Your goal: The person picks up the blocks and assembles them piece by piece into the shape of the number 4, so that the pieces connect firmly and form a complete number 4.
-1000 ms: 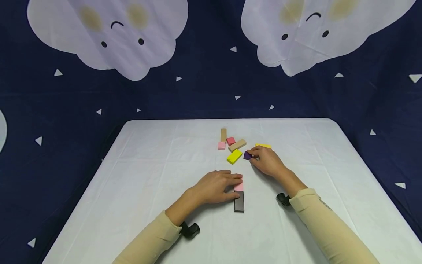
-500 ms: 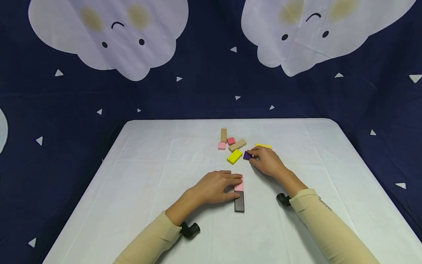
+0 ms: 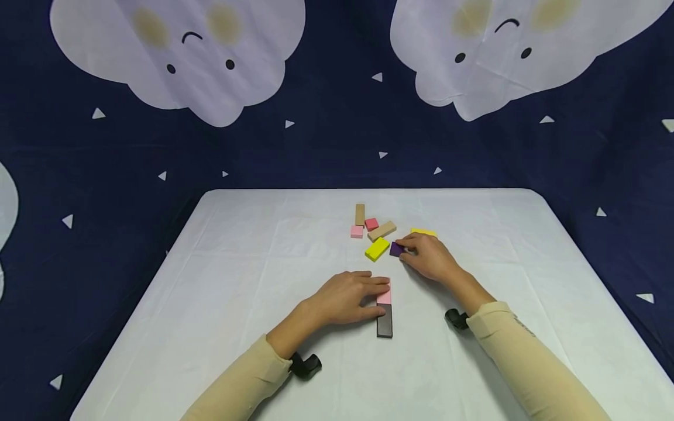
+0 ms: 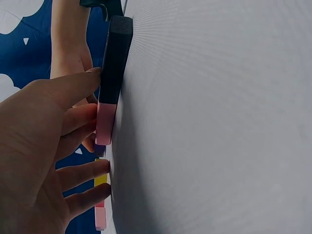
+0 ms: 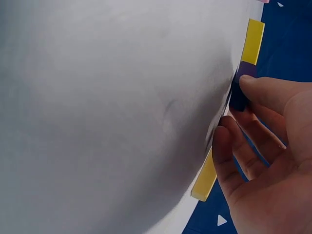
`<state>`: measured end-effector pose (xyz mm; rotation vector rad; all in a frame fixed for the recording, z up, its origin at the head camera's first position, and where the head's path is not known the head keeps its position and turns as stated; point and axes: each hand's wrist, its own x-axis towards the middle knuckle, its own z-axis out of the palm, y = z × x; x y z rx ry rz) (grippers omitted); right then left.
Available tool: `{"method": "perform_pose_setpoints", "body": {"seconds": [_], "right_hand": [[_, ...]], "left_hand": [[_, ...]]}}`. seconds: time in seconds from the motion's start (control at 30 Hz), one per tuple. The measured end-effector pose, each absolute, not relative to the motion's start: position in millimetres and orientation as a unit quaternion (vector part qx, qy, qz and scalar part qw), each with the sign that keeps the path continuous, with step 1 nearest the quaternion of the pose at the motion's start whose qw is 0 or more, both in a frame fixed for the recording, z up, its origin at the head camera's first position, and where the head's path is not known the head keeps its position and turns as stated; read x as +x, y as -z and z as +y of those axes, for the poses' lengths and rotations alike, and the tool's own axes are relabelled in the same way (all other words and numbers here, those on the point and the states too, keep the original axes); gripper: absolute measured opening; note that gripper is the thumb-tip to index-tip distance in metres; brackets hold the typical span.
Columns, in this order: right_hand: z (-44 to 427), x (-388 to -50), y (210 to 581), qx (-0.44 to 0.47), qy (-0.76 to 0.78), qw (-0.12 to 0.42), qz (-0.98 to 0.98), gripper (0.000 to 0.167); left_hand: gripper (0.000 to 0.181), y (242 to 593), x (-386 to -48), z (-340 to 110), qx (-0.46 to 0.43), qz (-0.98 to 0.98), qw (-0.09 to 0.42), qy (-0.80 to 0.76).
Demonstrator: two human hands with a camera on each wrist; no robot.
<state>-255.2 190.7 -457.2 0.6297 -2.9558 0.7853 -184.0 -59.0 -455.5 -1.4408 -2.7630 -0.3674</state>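
Only the head view shifts slightly: on the worktop (image 3: 263, 245), the left hand (image 3: 342, 298), fingers extended, touches the pink block (image 3: 384, 297) and black block (image 3: 385, 327); the right hand (image 3: 430, 258) pinches the purple block (image 3: 396, 249).

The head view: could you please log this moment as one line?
left hand: touching pink rectangular block, dark-grey rectangular block | right hand: pinching dark-purple rectangular block

Head view fwd-dn, wrist views close
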Motion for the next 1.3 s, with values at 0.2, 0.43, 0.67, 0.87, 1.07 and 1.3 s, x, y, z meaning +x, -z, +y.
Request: {"method": "perform_pose_setpoints", "body": {"seconds": [0.2,0.43,0.67,0.87,1.07,1.3], "right_hand": [[188.9,-251.7,456.4,0.212,-0.265,-0.001,-0.941,0.038],[186.3,-249.2,458.3,0.249,-0.259,-0.002,-0.933,0.038],[184.7,-245.8,456.1,0.262,-0.266,-0.015,-0.928,0.038],[181.1,-242.0,453.5,0.270,-0.263,-0.023,-0.926,0.037],[177.8,-238.5,453.3,0.279,-0.264,-0.041,-0.922,0.036],[175.0,-234.6,452.1,0.289,-0.259,-0.046,-0.920,0.035]], "left_hand": [[0.054,454.7,-183.5,-58.3,-0.454,-0.883,-0.004,0.122],[0.054,453.9,-183.5,-58.1,-0.452,-0.884,-0.009,0.117],[0.054,453.6,-183.5,-58.2,-0.455,-0.882,-0.010,0.121],[0.054,454.2,-184.3,-58.6,-0.454,-0.883,-0.006,0.116],[0.055,454.3,-184.2,-58.3,-0.453,-0.884,-0.006,0.114],[0.055,455.2,-184.4,-59.1,-0.453,-0.884,-0.003,0.116]]}}
